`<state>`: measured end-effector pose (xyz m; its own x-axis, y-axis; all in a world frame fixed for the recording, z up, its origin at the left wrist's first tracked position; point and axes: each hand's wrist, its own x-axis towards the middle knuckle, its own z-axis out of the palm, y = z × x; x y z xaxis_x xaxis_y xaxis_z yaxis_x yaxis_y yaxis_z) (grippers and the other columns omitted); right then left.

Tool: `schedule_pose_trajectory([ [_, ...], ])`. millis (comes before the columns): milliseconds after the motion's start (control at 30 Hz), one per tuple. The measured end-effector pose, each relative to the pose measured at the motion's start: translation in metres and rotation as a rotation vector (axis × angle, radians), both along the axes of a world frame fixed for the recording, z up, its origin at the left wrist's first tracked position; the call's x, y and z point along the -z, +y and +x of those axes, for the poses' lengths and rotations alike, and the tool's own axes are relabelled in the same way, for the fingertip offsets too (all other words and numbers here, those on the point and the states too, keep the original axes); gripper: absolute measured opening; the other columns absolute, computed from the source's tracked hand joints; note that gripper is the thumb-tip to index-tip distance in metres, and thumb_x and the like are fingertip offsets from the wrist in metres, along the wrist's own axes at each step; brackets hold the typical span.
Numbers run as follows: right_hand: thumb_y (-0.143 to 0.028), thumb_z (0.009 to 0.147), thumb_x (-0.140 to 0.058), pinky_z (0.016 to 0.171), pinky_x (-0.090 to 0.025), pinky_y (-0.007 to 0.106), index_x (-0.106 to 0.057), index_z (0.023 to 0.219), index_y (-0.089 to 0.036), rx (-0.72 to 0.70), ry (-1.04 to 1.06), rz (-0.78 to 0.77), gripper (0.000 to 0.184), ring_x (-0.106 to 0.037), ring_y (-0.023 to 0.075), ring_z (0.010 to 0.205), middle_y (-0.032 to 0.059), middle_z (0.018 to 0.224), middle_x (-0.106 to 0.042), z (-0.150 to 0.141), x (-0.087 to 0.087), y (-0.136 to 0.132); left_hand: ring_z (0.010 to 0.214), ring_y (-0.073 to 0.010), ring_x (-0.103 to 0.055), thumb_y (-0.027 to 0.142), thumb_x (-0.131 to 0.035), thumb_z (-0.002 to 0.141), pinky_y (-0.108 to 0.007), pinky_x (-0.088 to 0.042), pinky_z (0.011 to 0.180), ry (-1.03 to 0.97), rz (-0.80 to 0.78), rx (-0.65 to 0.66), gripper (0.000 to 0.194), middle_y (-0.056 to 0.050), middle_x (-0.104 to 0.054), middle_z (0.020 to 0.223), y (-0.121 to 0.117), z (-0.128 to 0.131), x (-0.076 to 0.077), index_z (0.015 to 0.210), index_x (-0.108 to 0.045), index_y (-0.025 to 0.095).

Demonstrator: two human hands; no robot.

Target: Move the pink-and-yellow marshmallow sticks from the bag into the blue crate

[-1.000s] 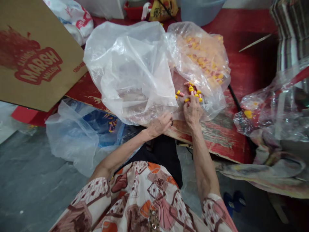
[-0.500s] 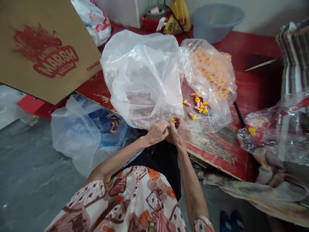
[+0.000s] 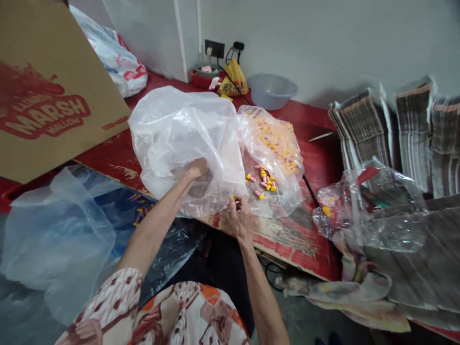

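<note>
My left hand (image 3: pixel 197 167) reaches into the mouth of a large clear plastic bag (image 3: pixel 183 115), its fingers hidden by the film. At the table's front edge, my right hand (image 3: pixel 241 218) pinches a small yellow-capped piece (image 3: pixel 233 198) between thumb and finger. Just beyond it, several small pink tubes with yellow caps (image 3: pixel 266 181) lie loose on the opening of a second clear bag (image 3: pixel 287 199). Many more yellow-and-pink pieces (image 3: pixel 275 139) fill that bag's far part.
A cardboard box (image 3: pixel 53 96) stands at the left. A blue bag (image 3: pixel 124 211) with more small pieces lies below it. Toward the wall are a grey basin (image 3: pixel 273 91) and a yellow bag (image 3: pixel 235 79). Striped fabric (image 3: pixel 362 127) and crumpled clear plastic (image 3: pixel 388 215) are at the right.
My left hand has parted from my right hand and moved forward and left into the large clear bag. My right hand stays near the table edge with the small piece. The view has tilted up.
</note>
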<state>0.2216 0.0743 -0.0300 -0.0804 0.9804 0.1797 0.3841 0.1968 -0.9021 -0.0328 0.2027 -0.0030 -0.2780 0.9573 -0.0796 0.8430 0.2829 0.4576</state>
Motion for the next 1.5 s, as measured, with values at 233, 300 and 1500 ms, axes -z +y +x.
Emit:
schedule_pose_trajectory([
  [233,-0.058,0.109,-0.042,0.079,-0.052,0.035,-0.068,0.096,-0.023,0.006,-0.154,0.107,0.046,-0.067,0.0225,0.084,0.0086,0.094,-0.076,-0.002,0.006,-0.004,0.094,-0.0274,-0.075,0.021,-0.076,0.082,-0.031,-0.056,0.084,-0.056,-0.129,0.096,0.015,-0.008,-0.077,0.090,-0.023,-0.020,-0.023,0.095,-0.075,0.015],
  [300,-0.056,0.109,-0.045,0.077,-0.050,0.033,-0.070,0.097,-0.023,0.044,-0.177,0.105,0.042,-0.066,0.0217,0.081,0.0072,0.092,-0.075,0.001,0.009,-0.004,0.092,-0.0232,-0.072,0.025,-0.072,0.087,-0.029,-0.056,0.084,-0.072,-0.106,0.103,0.023,-0.007,-0.076,0.097,-0.043,-0.024,-0.027,0.108,-0.073,0.015],
  [1500,-0.028,0.116,-0.038,0.107,-0.054,0.040,-0.070,0.135,-0.019,0.193,-0.381,0.126,0.038,-0.064,0.0268,0.124,0.0165,0.132,-0.068,0.076,0.020,0.055,0.098,-0.0253,-0.071,0.025,-0.054,0.110,-0.034,-0.052,0.087,0.166,-0.141,0.651,0.015,-0.011,-0.072,0.117,-0.128,0.127,-0.037,0.116,-0.066,0.019],
])
